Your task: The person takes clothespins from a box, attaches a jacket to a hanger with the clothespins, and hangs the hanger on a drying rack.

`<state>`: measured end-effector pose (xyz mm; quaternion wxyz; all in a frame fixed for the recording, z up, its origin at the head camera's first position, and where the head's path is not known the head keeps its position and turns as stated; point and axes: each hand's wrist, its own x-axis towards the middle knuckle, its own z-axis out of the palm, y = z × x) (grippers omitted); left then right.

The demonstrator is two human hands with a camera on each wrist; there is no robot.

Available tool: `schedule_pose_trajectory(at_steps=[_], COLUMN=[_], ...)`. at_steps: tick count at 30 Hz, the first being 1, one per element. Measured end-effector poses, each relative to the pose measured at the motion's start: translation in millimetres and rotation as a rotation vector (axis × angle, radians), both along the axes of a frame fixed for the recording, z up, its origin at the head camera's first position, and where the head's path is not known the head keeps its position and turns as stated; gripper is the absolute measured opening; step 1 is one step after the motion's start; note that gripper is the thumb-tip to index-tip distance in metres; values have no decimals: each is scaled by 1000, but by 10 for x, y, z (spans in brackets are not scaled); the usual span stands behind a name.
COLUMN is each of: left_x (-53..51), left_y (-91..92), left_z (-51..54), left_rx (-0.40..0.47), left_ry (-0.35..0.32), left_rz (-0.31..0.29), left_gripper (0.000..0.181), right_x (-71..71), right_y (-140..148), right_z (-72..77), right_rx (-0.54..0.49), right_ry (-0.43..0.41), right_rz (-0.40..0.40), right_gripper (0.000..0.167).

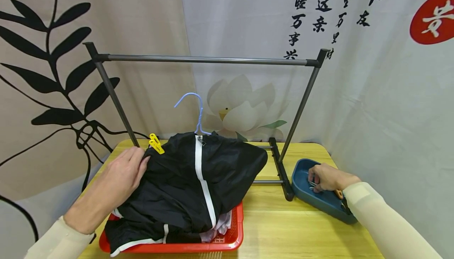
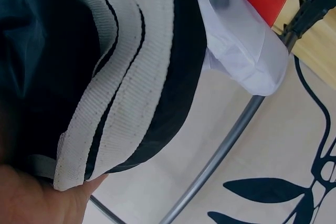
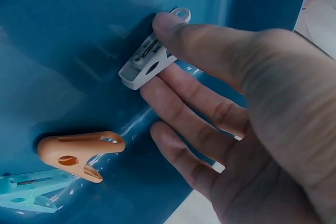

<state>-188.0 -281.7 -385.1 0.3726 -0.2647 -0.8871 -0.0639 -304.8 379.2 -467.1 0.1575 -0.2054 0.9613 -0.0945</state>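
A black garment point(image 1: 177, 184) with white-edged zip hangs on a blue hanger point(image 1: 200, 113) above a red basket point(image 1: 235, 227). A yellow clip point(image 1: 156, 144) is on the garment's left shoulder. The left hand point(image 1: 118, 176) grips the cloth just beside that clip; in the left wrist view the hand point(image 2: 42, 198) is at the white trim point(image 2: 126, 87). In the blue tray point(image 1: 319, 202), the right hand point(image 1: 330, 177) pinches a white clip point(image 3: 149, 59) between thumb and fingers, plain in the right wrist view point(image 3: 226, 93).
An orange clip point(image 3: 79, 150) and a teal clip point(image 3: 31, 188) lie in the tray. Behind the garment, a dark metal rack point(image 1: 209, 59) stands on the yellow wooden table point(image 1: 283, 227). Light cloth point(image 1: 223, 225) lies in the basket. A printed curtain point(image 1: 149, 22) forms the background.
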Motion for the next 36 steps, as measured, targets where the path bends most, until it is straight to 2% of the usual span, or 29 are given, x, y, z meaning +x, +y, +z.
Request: schedule_pose_trajectory(at_steps=[11, 25, 33, 36], left_x=[-30, -30, -43, -48], left_y=[14, -8, -7, -8], left_z=[-9, -15, -14, -15], left_rx=[6, 11, 11, 18], left_ry=[2, 10, 17, 18], left_rz=[-11, -4, -9, -14], left_gripper=[35, 36, 36, 36], right_x=[15, 71, 58, 63], right_y=[35, 69, 81, 80], right_z=[-5, 35, 47, 64], right_rx=[9, -60, -110, -129], right_ry=[12, 20, 122, 135], right_rz=[-6, -5, 54, 51], right_gripper=[23, 15, 15, 16])
